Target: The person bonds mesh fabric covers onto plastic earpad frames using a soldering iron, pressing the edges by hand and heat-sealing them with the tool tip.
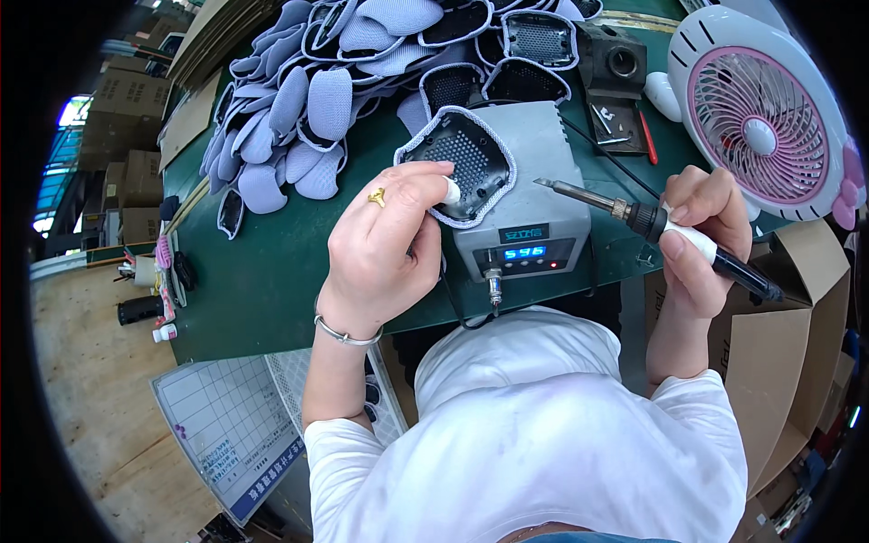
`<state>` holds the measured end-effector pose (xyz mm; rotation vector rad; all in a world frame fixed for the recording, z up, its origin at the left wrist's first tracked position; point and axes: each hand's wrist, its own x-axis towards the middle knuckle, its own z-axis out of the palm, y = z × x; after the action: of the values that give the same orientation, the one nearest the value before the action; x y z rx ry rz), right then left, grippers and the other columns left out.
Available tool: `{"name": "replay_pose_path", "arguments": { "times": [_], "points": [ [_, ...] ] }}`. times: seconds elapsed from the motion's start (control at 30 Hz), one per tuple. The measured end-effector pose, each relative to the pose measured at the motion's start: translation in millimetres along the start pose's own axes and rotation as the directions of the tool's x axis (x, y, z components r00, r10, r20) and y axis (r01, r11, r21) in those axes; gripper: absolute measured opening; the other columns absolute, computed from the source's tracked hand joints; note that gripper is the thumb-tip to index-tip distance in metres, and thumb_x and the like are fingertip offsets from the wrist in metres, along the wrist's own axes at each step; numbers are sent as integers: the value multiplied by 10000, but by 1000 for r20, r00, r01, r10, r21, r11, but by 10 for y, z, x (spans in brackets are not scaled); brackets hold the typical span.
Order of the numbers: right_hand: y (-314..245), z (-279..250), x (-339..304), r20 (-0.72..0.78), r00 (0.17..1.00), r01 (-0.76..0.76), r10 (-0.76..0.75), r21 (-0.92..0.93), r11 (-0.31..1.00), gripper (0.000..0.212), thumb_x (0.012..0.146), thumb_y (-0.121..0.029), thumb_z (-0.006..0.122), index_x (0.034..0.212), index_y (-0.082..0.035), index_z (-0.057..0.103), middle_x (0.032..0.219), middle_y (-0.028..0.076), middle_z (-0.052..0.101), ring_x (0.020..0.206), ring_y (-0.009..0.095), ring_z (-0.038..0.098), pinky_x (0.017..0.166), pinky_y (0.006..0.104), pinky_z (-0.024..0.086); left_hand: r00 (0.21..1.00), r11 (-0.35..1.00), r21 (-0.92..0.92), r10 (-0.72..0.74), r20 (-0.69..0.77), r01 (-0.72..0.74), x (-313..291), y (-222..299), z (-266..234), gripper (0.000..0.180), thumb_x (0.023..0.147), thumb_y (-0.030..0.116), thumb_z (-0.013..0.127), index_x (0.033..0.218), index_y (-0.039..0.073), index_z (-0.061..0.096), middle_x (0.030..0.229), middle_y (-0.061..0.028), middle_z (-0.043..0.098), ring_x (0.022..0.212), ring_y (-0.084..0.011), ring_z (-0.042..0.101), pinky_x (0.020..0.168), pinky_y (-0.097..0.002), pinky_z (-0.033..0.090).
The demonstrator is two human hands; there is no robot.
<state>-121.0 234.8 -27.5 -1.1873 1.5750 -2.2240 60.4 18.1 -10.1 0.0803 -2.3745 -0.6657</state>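
My left hand (pixel 385 240), with a ring and a bracelet, grips the near-left edge of a black perforated shell (pixel 475 163) edged in pale grey-lilac fabric. A white covering sits on one fingertip, resting on the shell's inner face. The shell is tilted over the left part of a grey soldering station (pixel 539 145) with a lit blue display. My right hand (pixel 706 235) is closed around the handle of a soldering iron (pixel 593 197). Its tip points left, above the station's right side and apart from the shell. White wrapping covers part of the grip.
A heap of fabric-covered shells (pixel 308 104) fills the back left of the green table (pixel 226 299). At the right stand a white and pink fan (pixel 759 136), a dark iron holder (pixel 611 59) and a red-handled tool (pixel 648 138). An open cardboard box (pixel 769 362) is below right.
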Motion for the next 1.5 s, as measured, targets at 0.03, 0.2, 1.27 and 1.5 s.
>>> {"name": "replay_pose_path", "arguments": {
  "times": [0.03, 0.2, 1.27, 1.5],
  "points": [
    [-11, 20, 10, 5, 1000, 8, -8, -23, 1000, 195, 689, -128, 695, 820, -64, 565, 727, 43, 542, 618, 131, 441, 572, 232, 346, 1000, 1000, -1, 17, -8, -17, 18, 2, 7, 368, 624, -210, 552, 924, -17, 645, 961, -134, 717, 846, -274, 688, 756, -317, 554],
    [-10, 80, 64, 90, 996, 32, -23, -103, 994, 199, 666, -126, 708, 790, -47, 573, 716, 52, 551, 602, 135, 444, 550, 234, 350, 1000, 1000, 14, 24, 8, -24, 84, 12, 24, 358, 613, -214, 535, 899, -24, 638, 941, -135, 712, 846, -275, 689, 776, -321, 557],
    [137, -201, -36, -82, 996, 33, -30, 37, 999, 172, 769, -144, 614, 895, -78, 517, 781, 62, 525, 668, 117, 412, 640, 232, 309, 828, 846, 27, -514, -225, 532, -171, -502, -469, 301, 813, 38, 730, 1094, -1, 627, 967, -106, 710, 849, -176, 685, 611, -248, 507],
    [122, -199, -66, -79, 996, 54, -50, 53, 997, 180, 767, -147, 619, 893, -76, 512, 774, 56, 526, 650, 113, 402, 619, 228, 305, 884, 844, 270, -425, -192, 464, 306, -1163, -390, 575, 761, 139, 821, 1240, 1, 534, 1098, -171, 677, 966, -284, 660, 816, -375, 531]
  ]
}}
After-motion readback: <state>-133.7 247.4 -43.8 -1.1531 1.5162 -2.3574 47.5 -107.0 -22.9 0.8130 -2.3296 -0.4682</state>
